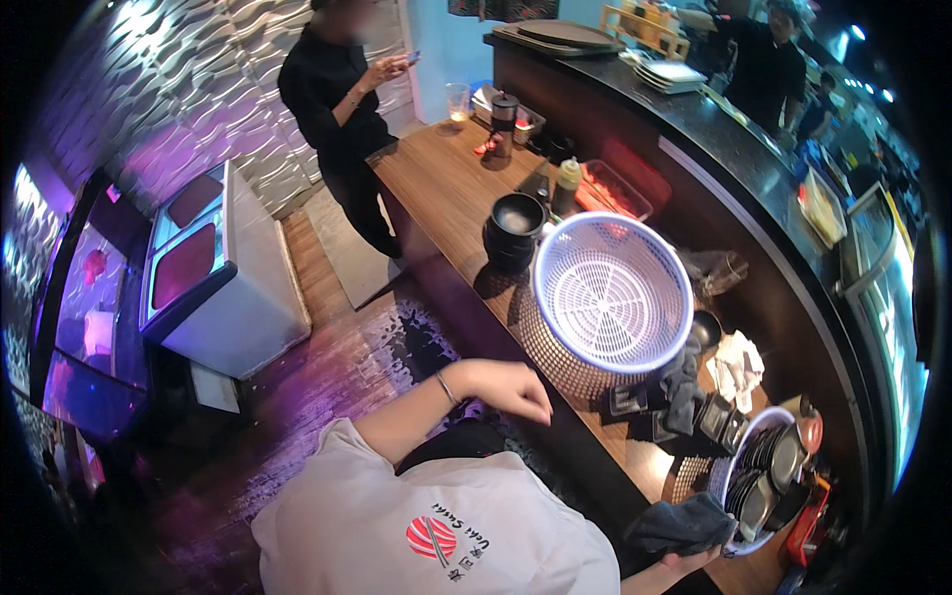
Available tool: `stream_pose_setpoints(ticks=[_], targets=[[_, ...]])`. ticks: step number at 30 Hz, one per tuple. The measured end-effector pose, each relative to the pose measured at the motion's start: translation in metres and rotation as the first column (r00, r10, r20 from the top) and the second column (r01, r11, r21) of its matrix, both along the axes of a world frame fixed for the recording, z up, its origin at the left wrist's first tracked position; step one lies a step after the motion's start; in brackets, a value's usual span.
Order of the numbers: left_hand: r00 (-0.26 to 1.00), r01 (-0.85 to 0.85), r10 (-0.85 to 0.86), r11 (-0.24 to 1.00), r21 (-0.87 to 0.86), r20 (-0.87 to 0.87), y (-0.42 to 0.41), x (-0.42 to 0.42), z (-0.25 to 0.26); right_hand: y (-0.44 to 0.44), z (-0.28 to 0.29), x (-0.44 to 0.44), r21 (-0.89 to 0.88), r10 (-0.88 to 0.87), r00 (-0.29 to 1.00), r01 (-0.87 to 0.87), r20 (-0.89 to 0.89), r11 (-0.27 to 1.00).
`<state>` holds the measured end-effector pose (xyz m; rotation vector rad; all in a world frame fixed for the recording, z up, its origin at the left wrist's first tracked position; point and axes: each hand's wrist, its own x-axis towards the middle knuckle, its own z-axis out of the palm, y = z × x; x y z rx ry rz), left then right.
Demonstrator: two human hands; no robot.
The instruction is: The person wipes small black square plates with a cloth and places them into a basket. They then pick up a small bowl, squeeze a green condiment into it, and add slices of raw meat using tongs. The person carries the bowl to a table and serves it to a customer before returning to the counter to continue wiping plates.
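My left hand (513, 390), a bracelet at its wrist, hangs bent beside the wooden counter's edge and touches nothing that shows; its fingers curl inward. At the lower right my right hand (695, 561) grips a dark grey cloth (680, 524) against the near rim of a white plastic basket (718, 476) with stacked dark dishes (751, 468) in it. A large white perforated basket (613, 294) stands on the counter in front of me, with nothing inside. Stacked black bowls (513, 227) are to its left. More cloths, one grey (682, 387) and one white (736, 368), lie to its right.
A person in black (335, 97) stands at the counter's far left end, holding a phone. A squeeze bottle (567, 178), a red container (610, 190) and a glass (457, 104) are on the counter. Behind rises a dark ledge (669, 111) with plates; another person works beyond. A chest freezer (230, 282) stands left.
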<state>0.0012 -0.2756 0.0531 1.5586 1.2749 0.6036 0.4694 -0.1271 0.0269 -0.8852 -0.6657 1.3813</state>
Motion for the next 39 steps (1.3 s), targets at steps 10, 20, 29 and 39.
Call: stream_pose_setpoints(ticks=[10, 20, 29, 39], targets=[[0.191, -0.735, 0.798, 0.502, 0.455, -0.572, -0.031, -0.328, 0.141, 0.053, 0.0, -0.186, 0.182, 0.254, 0.966, -0.241, -0.052, 0.953], [0.586, -0.602, 0.708, 0.706, 0.373, -0.394, 0.039, -0.526, 0.112, 0.059, 0.013, -0.401, 0.06, 0.338, 0.941, -0.337, -0.009, 0.94], [0.99, -0.024, -0.045, 0.885, 0.466, 0.136, 0.094, -0.29, 0.052, 0.015, 0.023, -0.515, 0.107, 0.769, 0.618, -0.786, 0.165, 0.609], [0.887, -0.179, 0.09, 0.971, 0.159, 0.453, 0.128, -0.216, 0.035, 0.046, 0.046, -0.398, 0.034, 0.638, 0.759, -0.646, 0.13, 0.762]])
